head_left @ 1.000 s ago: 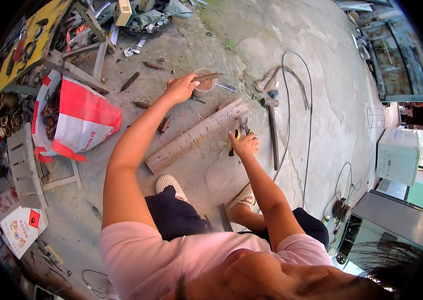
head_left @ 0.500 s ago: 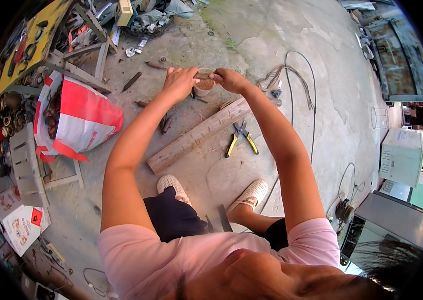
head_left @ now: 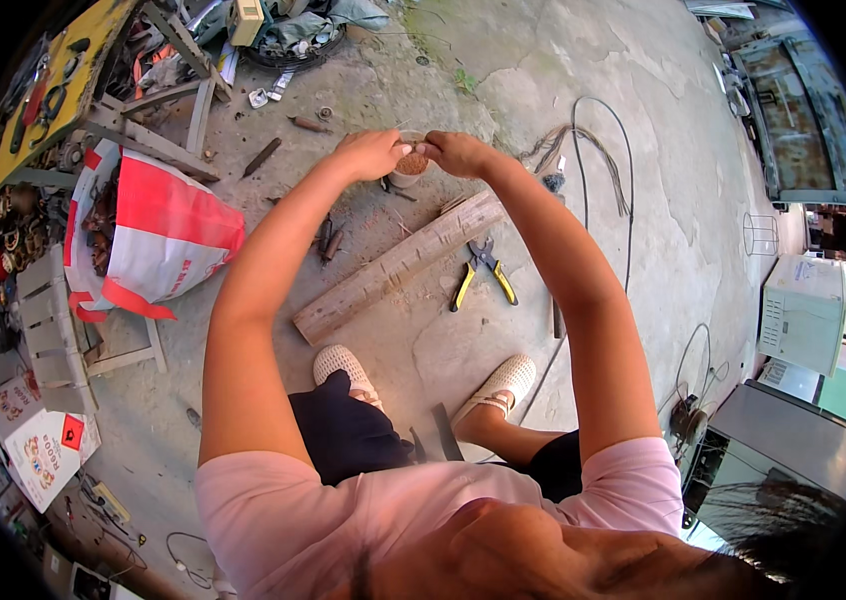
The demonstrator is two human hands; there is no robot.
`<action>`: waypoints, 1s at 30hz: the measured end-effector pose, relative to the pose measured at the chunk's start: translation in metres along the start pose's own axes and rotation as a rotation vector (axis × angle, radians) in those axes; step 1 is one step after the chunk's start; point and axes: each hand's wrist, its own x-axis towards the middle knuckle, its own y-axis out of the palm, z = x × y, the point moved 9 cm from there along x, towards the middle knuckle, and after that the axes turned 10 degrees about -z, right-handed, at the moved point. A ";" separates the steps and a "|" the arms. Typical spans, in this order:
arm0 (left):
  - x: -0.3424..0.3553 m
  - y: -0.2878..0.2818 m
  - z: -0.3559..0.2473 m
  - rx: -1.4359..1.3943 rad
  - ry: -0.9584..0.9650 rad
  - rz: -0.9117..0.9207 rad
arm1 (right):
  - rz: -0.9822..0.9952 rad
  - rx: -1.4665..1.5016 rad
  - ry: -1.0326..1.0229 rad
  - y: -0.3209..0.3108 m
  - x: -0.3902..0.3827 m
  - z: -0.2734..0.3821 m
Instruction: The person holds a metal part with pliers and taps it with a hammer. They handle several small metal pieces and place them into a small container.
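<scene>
Both my hands are held out in front of me, close together over a small pale cup (head_left: pixel 406 181) on the floor. Reddish-brown granular stuff (head_left: pixel 413 163) shows inside the cup. My left hand (head_left: pixel 371 154) has its fingers closed in a pinch at the cup's left rim. My right hand (head_left: pixel 455 152) pinches at the right side, its fingertips almost meeting the left ones. Whatever is between the fingers is hidden. Nearer to me lies a long wooden block (head_left: pixel 398 265) with notches. Cutting pliers (head_left: pixel 483 272) with yellow-and-black handles rest open beside it.
Several rusty brown pieces (head_left: pixel 263 158) are scattered left of the cup. A red-and-white bag (head_left: pixel 178 225) leans by a yellow-topped bench (head_left: pixel 58 85). A black cable (head_left: pixel 627 190) and a wire bundle (head_left: pixel 598 165) lie at the right. A dark bar (head_left: pixel 557 315) is beside my right forearm.
My hands have drawn closer together over the cup. The brown rod-like piece that spanned them is now out of sight. The dark bar has come into view beside my right forearm.
</scene>
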 end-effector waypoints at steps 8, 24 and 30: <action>-0.003 -0.002 0.001 -0.013 -0.104 -0.048 | -0.072 -0.303 0.078 -0.012 -0.007 0.007; 0.014 0.029 0.029 -0.256 -0.269 0.062 | -0.254 0.371 0.266 -0.007 0.008 -0.032; 0.010 0.030 0.041 -0.595 -0.367 0.023 | -0.407 0.748 0.303 0.000 0.000 -0.043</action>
